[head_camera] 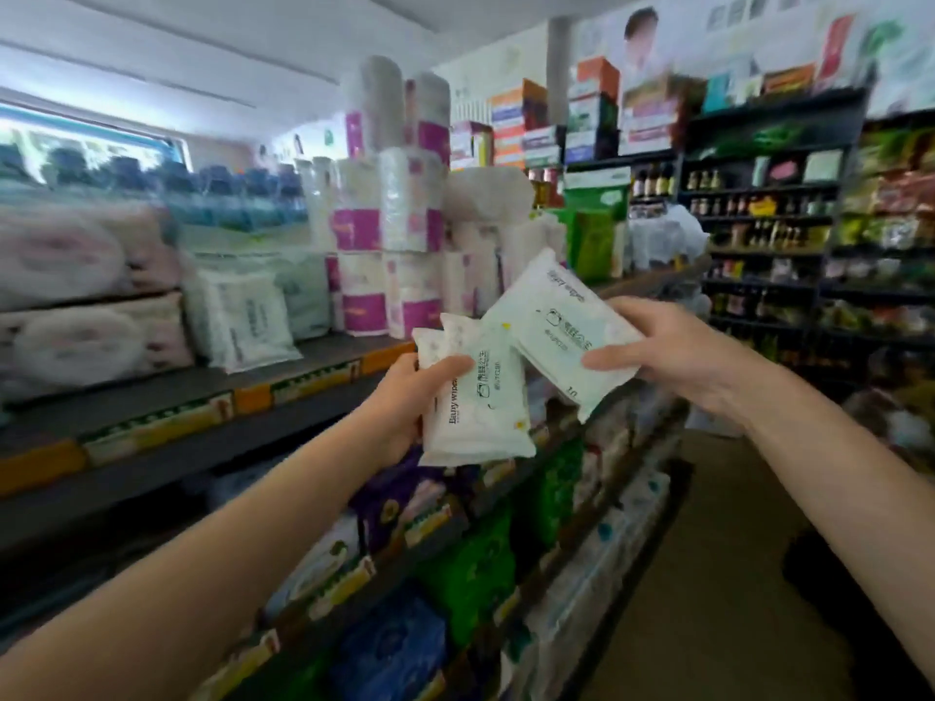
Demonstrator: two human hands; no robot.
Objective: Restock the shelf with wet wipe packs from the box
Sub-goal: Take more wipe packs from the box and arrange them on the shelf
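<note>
My left hand grips a white baby wipes pack by its left edge, thumb across the front; a second pack edge shows just behind it. My right hand holds another pale green-white wet wipe pack, tilted, thumb on its face. The two packs overlap in mid-air in front of the shelf, whose grey board runs from lower left toward the right. The box is out of view.
Toilet roll bundles and white bagged tissue packs stand on the upper shelf board. Lower tiers hold purple, green and blue packages. An aisle floor runs on the right, with dark shelves of bottles behind.
</note>
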